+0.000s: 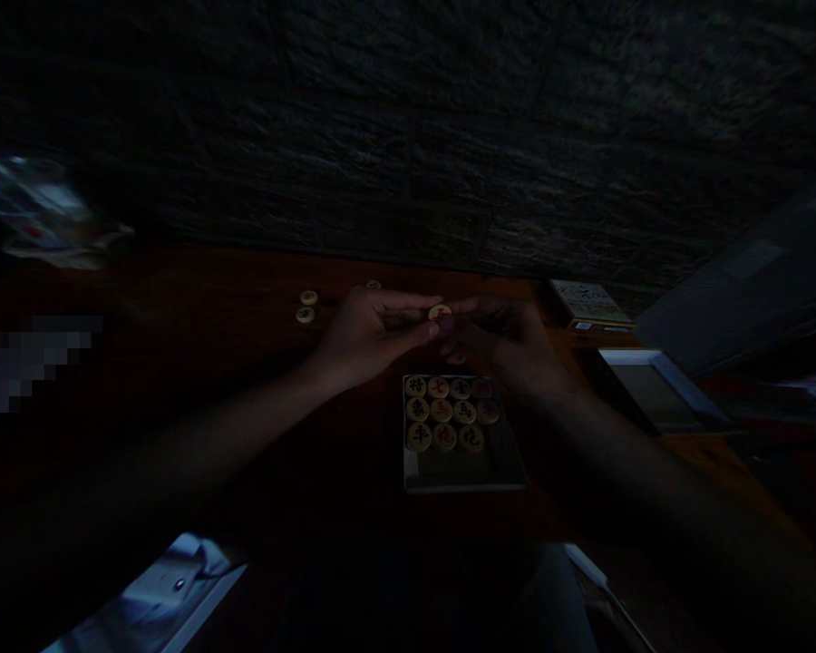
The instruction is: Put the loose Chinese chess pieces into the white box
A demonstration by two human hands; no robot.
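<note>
Between the fingertips of my left hand (374, 331) and my right hand (507, 340) is a round Chinese chess piece (440, 313) with a red character. Both hands are closed in a pinch on it, above the table. Just below them lies a shallow open box (462, 491) with rows of round chess pieces, marked in red or black. A black-marked piece (419, 437) sits at its left side, and the front strip of the box shows its bare bottom. Beyond my left hand lie two loose pieces (306, 315) and another piece (374, 285), partly hidden by the hand.
A printed box (591, 304) lies at the back right near the stone wall (408, 163). In front of it is an empty shallow tray (659, 390). Blurred, shiny items (54, 213) stand at the far left. The dark wooden table (245, 299) is dimly lit.
</note>
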